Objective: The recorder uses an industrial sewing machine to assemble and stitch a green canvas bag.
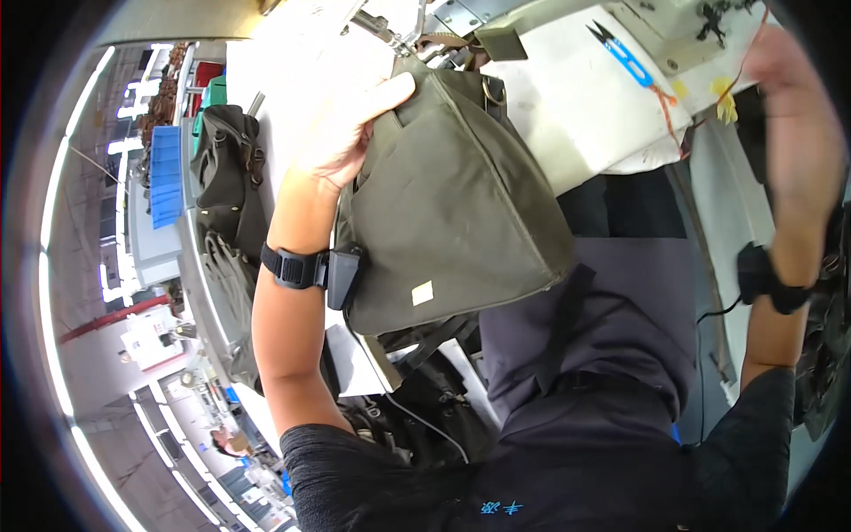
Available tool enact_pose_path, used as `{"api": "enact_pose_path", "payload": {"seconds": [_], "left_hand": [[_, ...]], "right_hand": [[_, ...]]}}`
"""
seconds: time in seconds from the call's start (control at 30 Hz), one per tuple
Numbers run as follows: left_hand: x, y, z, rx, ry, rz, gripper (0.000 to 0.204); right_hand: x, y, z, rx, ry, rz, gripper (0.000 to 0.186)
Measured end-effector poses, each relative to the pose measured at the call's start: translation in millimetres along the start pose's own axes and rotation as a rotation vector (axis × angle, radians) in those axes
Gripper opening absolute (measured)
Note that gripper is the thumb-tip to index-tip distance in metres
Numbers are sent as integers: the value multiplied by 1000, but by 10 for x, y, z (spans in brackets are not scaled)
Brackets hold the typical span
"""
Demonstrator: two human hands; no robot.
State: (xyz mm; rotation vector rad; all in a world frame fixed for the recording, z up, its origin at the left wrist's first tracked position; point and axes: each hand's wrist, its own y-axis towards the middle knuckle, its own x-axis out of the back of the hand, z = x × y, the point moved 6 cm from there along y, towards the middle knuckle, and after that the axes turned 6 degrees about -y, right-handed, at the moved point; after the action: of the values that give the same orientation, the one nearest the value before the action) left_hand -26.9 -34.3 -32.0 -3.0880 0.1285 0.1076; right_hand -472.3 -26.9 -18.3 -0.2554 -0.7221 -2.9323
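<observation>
While L fingers point(390, 96) grip olive bag point(443, 204) (smooth cloth, tapered), R fingers point(776, 64) blurred, can't tell grip.

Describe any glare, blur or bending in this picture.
Head view: glare washes out the area around the left hand; head view: the right hand is blurred, the bag fairly sharp; head view: the light strips bow along the left rim.

Right fingers point(769, 66) blurred; back of bag point(452, 204) hidden.
</observation>
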Motion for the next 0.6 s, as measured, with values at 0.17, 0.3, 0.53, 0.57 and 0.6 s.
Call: {"api": "enact_pose_path", "payload": {"seconds": [0.17,0.3,0.53,0.57,0.6], "left_hand": [[272,-56,82,158,-113,-69,27],[221,-50,65,161,-115,-58,29],[8,-163,-277,-9,585,-7,27],[-62,-213,-363,-153,756,-23,31],[-130,-256,-335,-57,572,-24,38]], "right_hand": [[-2138,-225,-436,-287,429,337,46],[-2457,-190,-376,-556,831,545,53],[-2558,-130,-30,-575,1010,435,30],[-2552,-112,-7,-582,978,428,31],[-2537,-99,32,-575,972,432,31]]}}
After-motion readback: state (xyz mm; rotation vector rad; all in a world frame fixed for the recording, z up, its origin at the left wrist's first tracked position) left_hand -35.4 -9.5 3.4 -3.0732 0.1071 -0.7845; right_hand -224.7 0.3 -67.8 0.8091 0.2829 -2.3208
